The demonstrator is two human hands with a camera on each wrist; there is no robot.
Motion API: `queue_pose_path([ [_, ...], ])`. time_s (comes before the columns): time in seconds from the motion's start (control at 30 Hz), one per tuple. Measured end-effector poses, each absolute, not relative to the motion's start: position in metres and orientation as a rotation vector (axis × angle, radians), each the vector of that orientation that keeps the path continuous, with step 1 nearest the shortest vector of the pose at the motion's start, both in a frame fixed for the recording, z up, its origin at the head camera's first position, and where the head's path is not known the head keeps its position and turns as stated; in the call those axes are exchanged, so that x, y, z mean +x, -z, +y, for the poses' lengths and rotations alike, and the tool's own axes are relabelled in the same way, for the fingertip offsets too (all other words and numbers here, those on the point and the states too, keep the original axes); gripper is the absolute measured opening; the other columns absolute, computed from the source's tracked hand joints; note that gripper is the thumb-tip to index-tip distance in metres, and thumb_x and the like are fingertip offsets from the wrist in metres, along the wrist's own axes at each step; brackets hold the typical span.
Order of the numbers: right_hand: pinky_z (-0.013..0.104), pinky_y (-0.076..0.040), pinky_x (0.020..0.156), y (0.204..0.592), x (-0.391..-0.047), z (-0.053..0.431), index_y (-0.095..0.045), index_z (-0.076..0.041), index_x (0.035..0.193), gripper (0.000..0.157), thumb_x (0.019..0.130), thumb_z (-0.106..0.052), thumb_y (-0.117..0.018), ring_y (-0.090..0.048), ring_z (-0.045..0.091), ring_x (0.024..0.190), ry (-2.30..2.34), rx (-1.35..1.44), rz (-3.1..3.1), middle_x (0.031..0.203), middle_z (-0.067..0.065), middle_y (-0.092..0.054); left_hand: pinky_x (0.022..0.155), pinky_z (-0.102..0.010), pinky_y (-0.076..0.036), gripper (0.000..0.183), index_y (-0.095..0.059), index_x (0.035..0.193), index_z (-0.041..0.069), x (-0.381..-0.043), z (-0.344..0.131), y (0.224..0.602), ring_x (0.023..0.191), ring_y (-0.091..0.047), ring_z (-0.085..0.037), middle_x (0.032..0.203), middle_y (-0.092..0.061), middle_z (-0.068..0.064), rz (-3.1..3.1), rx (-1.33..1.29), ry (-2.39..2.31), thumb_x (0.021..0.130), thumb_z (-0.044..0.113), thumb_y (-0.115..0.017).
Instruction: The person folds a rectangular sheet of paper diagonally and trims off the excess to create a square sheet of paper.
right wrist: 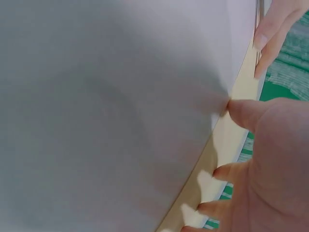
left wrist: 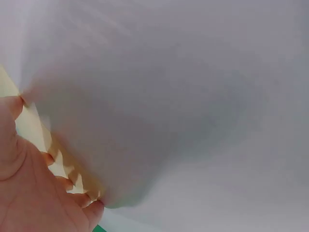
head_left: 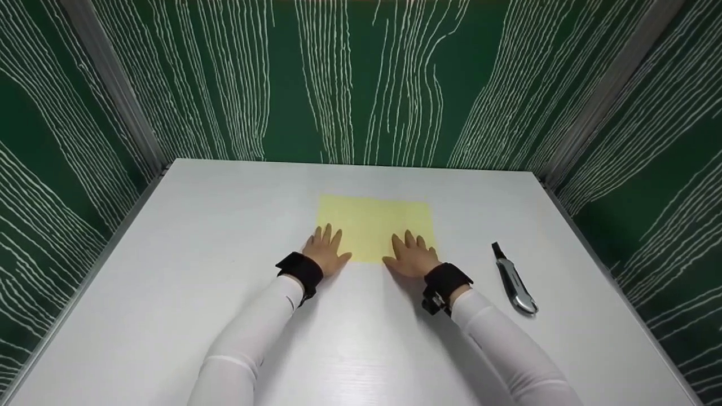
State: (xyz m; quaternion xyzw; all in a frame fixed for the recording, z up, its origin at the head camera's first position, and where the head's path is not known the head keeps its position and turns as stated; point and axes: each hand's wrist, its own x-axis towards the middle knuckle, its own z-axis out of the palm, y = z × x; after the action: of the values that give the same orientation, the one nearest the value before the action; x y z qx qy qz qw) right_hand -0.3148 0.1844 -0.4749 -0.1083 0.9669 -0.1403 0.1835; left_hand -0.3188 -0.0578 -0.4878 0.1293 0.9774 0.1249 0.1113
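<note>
A yellow sheet of paper [head_left: 372, 225] lies flat on the white table [head_left: 225, 225]. My left hand [head_left: 326, 251] rests at its near left corner, fingers spread and straight, thumb pointing inward. At the near right corner my right hand [head_left: 413, 256] lies the same way, its fingers on the sheet. Neither hand grips anything. In the left wrist view the fingertips of the left hand [left wrist: 43, 188] touch down along the paper's edge. The right wrist view shows the right hand [right wrist: 275, 159] with fingertips on the yellow strip, and fingers of the other hand beyond.
A utility knife [head_left: 514, 282] with a grey and black handle lies to the right of the right hand, black tip pointing away. Green walls [head_left: 287, 84] with pale wavy lines stand behind the table and at both sides. Metal posts rise at the back corners.
</note>
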Motion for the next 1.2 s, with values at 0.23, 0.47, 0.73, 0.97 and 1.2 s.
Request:
queue_pose_path([
  [0.23,0.076,-0.016,0.122,0.469,-0.304,0.189,-0.016,-0.008,0.165,0.078,0.106,-0.049,-0.047,-0.007,0.057,0.156,0.364,-0.390,2.712,0.171,0.030,-0.006,0.133,-0.050,-0.016,0.068,-0.019,0.165,0.007,-0.306,-0.066,0.481,0.161,-0.010,-0.043,0.173,-0.011,-0.023,2.820,0.514,-0.275,0.110,0.044,-0.037],
  [0.47,0.074,-0.011,0.124,0.467,-0.298,0.204,-0.016,-0.006,0.165,0.079,0.106,-0.046,-0.050,-0.009,0.058,0.155,0.320,-0.580,2.685,0.170,0.030,-0.007,0.133,-0.051,-0.015,0.067,-0.021,0.163,0.004,-0.296,-0.083,0.472,0.161,-0.009,-0.045,0.172,-0.011,-0.024,2.731,0.653,-0.310,0.110,0.039,-0.041],
  [0.73,0.073,-0.001,0.125,0.471,-0.294,0.222,-0.017,-0.007,0.165,0.081,0.104,-0.045,-0.056,-0.001,0.054,0.158,0.417,-0.752,2.608,0.171,0.029,-0.005,0.133,-0.053,-0.013,0.068,-0.018,0.164,0.003,-0.290,-0.097,0.467,0.161,-0.006,-0.044,0.173,-0.007,-0.024,2.646,0.758,-0.323,0.110,0.037,-0.041],
  [0.97,0.071,0.001,0.126,0.475,-0.293,0.229,-0.013,-0.020,0.167,0.092,0.097,-0.056,-0.062,0.007,0.049,0.160,0.386,-0.755,2.534,0.174,0.020,0.006,0.132,-0.056,-0.014,0.069,-0.022,0.163,0.001,-0.285,-0.103,0.466,0.160,-0.011,-0.046,0.171,-0.013,-0.025,2.672,0.853,-0.315,0.109,0.039,-0.044],
  [1.2,0.070,-0.002,0.127,0.477,-0.279,0.215,-0.011,-0.025,0.167,0.103,0.090,-0.068,-0.065,0.006,0.047,0.160,0.348,-0.698,2.563,0.174,0.016,0.006,0.131,-0.058,-0.013,0.077,-0.024,0.163,0.005,-0.283,-0.097,0.475,0.160,-0.014,-0.045,0.171,-0.017,-0.024,2.739,0.858,-0.282,0.106,0.050,-0.048],
])
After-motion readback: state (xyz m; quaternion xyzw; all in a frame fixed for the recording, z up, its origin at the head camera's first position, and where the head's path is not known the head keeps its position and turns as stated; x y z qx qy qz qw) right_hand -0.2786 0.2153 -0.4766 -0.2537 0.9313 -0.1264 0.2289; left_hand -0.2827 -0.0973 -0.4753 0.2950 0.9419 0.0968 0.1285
